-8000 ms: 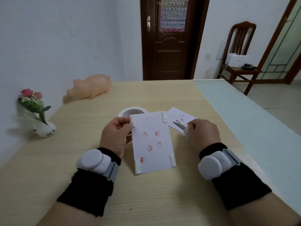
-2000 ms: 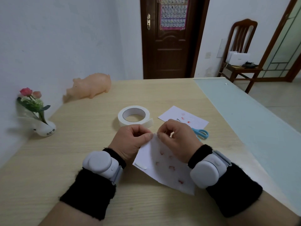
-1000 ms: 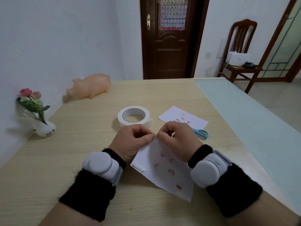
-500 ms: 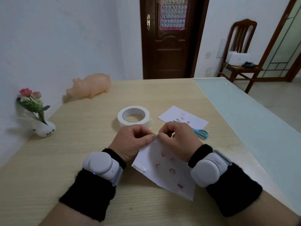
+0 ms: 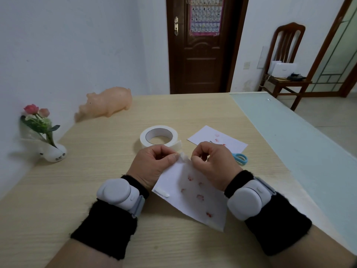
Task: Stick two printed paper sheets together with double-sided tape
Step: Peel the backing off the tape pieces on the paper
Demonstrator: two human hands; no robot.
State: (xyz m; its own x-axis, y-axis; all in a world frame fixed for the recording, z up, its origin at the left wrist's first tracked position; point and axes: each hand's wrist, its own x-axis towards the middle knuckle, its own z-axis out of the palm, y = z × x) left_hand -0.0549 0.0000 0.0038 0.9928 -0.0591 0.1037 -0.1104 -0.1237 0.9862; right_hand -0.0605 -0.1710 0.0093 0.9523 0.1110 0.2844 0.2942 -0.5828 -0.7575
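The printed sheet (image 5: pixel 193 196) is laid on the table (image 5: pixel 77 190), its far corner pinched by the left hand (image 5: pixel 154 167), its tape strip (image 5: pixel 183 156) by the right hand (image 5: pixel 210 165). Flowers (image 5: pixel 36 117) are kept in a vase (image 5: pixel 52 153); tape roll (image 5: pixel 158 135) and scissors (image 5: pixel 240 158) lie beyond.

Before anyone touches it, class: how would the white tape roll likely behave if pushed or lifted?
The tape roll lies flat, so a push would probably slide it, not roll it. Its open core suggests it is light. Its loose end might stick to the table.
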